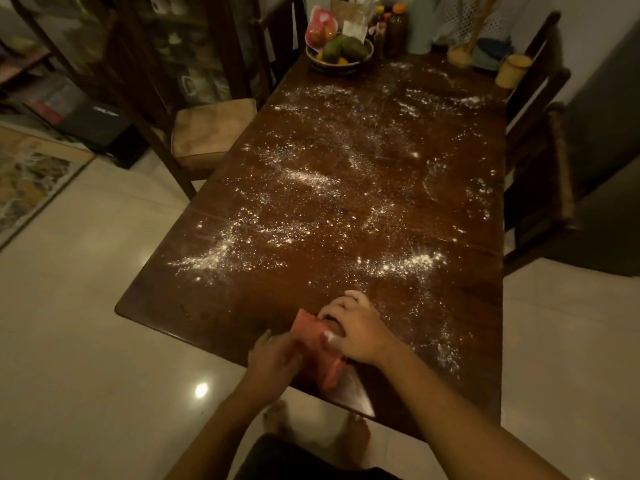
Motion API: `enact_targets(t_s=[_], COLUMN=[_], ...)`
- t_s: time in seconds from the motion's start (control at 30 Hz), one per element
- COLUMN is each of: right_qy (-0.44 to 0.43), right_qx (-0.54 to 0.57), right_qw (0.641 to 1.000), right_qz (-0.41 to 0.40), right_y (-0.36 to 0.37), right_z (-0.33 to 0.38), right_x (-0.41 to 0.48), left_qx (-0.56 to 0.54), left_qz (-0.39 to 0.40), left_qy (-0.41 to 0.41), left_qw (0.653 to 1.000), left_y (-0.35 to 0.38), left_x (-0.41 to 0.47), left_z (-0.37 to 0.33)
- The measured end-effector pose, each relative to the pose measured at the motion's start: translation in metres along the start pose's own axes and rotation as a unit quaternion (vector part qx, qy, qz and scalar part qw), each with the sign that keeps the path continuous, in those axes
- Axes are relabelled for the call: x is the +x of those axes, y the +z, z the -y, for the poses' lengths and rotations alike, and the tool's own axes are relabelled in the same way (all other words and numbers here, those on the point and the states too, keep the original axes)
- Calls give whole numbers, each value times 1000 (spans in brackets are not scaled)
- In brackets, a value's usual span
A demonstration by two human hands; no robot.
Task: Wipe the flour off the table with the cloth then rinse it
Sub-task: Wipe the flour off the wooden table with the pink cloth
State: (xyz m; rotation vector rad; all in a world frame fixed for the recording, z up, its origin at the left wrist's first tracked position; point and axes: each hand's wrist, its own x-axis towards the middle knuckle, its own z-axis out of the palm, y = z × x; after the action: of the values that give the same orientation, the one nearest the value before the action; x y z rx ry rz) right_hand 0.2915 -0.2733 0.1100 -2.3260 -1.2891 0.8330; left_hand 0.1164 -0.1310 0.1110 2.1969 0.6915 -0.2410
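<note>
A dark wooden table (214,306) carries scattered white flour (311,181) over most of its top, thickest in streaks near the front. A red cloth (313,336) lies at the table's near edge. My right hand (356,327) grips its right side, fingers curled and dusted with flour. My left hand (273,358) holds the cloth's left side at the table edge; it is blurred.
A fruit bowl (339,62) with avocados, bottles (396,31), a pale cylinder and a yellow tin (512,71) crowd the table's far end. A cushioned chair (211,133) stands at the left, another chair (540,140) at the right. Light floor tiles surround the table.
</note>
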Motion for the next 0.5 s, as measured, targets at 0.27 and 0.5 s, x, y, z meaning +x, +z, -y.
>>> enact_targets(t_s=[0.27, 0.5], right_qy=[-28, 9], right_qx=[-104, -117], right_qw=[994, 989], right_qz=[-22, -86], right_y=[98, 123], right_z=[27, -25], right_x=[-4, -83], left_qx=[126, 212], left_qz=[10, 77], left_qy=[-22, 45], left_qw=[992, 973], left_y=[-26, -5], left_x=[38, 66], left_z=[31, 22])
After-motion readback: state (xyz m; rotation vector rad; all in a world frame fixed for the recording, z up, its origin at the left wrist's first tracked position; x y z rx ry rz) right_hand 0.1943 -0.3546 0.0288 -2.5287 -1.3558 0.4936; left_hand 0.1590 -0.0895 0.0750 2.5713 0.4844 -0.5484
